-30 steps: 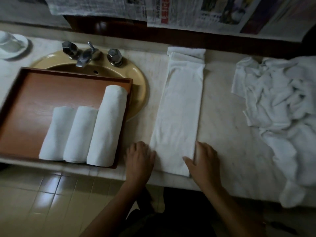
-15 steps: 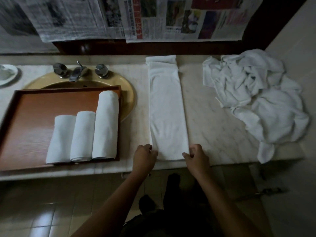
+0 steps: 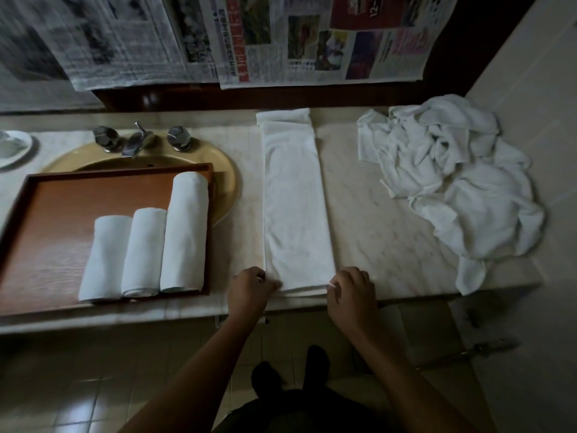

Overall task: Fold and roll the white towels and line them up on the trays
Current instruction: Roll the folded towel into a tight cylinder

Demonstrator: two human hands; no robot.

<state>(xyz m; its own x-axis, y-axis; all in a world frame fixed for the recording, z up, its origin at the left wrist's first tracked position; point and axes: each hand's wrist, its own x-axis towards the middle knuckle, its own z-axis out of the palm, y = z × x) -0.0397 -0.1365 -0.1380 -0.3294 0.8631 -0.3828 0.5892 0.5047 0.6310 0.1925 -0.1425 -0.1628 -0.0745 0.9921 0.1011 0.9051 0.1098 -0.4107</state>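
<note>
A white towel (image 3: 295,201), folded into a long narrow strip, lies on the marble counter and runs from the back wall to the front edge. My left hand (image 3: 249,287) pinches its near left corner. My right hand (image 3: 351,289) pinches its near right corner. Both hands have curled fingers at the towel's near end. Left of it, a brown wooden tray (image 3: 62,210) carries three rolled white towels (image 3: 145,251) side by side along its right part; the rightmost roll is the longest.
A heap of loose white towels (image 3: 452,182) lies at the counter's right end. The tray sits partly over a yellow sink (image 3: 224,176) with a chrome tap (image 3: 135,142). A white dish (image 3: 12,148) stands far left. Newspapers (image 3: 249,39) hang on the wall.
One second ago both hands lay flat beside the towel's near end. Since then their fingers have curled and taken hold of the two near corners. The camera has pulled back.
</note>
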